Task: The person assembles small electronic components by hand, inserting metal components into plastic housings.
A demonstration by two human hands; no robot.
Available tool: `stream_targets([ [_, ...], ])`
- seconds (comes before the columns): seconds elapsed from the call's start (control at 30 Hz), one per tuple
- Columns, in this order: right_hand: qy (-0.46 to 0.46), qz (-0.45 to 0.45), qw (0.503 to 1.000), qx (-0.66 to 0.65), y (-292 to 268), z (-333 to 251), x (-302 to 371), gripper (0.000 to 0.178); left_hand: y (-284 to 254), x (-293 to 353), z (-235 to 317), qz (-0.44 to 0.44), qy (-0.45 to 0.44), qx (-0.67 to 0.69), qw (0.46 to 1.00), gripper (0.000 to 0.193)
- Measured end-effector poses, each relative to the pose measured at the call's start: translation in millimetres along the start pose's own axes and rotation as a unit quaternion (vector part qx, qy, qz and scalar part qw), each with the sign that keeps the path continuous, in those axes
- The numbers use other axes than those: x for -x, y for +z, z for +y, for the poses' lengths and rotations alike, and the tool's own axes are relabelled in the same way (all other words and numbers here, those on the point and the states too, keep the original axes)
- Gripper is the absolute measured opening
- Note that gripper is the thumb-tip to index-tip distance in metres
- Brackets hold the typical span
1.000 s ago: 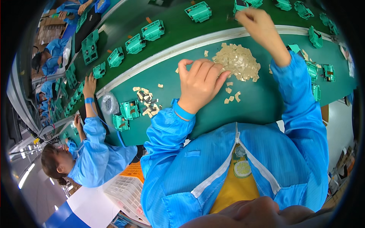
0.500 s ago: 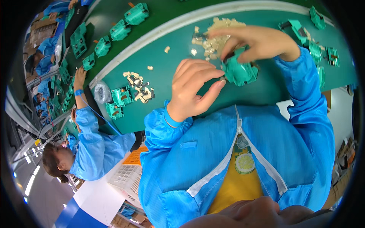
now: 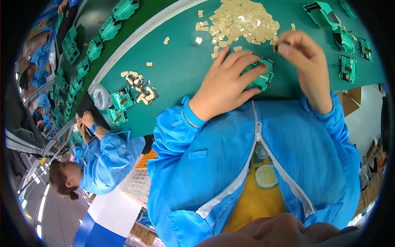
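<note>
My left hand (image 3: 230, 82) lies over a green plastic housing (image 3: 267, 74) on the table in front of me, its fingers spread across the top and the thumb along the near side, gripping it. The fingers hide much of the housing. To the right and a little above it, my right hand (image 3: 308, 55) is raised with thumb and fingertips pinched on a small dark piece (image 3: 277, 46), which is too blurred to name. Just beyond both hands is a wide heap of small cream-coloured flat pieces (image 3: 242, 22).
More green housings (image 3: 349, 68) sit at the right; two others (image 3: 122, 99) stand at the left beside a clear plastic roll (image 3: 101, 97) and a small pile of cream and dark pieces (image 3: 140, 88). Beyond a pale rail (image 3: 135, 35), a row of housings (image 3: 110, 28) lines a belt. A co-worker (image 3: 109, 164) sits at left.
My left hand has moved right onto the housing. My right hand has left the housing and drawn to the right with a small dark piece. The co-worker's hands have come together.
</note>
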State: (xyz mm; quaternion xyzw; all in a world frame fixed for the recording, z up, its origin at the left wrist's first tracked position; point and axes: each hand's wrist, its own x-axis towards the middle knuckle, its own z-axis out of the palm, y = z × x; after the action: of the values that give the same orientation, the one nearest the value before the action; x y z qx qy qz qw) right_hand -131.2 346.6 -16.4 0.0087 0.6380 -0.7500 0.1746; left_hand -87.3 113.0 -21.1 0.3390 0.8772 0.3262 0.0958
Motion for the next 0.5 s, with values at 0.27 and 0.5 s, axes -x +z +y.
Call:
stream_targets([
  [0.27, 0.139, 0.009, 0.988, -0.061, -10, 40, 41, 0.014, 31, -7, 10, 0.159, -0.124, 0.042, 0.979, 0.06],
  [0.5, 0.136, -0.01, 0.99, -0.039, -12, 39, 40, 0.016, 39, -10, 13, 0.169, -0.155, 0.097, 0.969, 0.059],
])
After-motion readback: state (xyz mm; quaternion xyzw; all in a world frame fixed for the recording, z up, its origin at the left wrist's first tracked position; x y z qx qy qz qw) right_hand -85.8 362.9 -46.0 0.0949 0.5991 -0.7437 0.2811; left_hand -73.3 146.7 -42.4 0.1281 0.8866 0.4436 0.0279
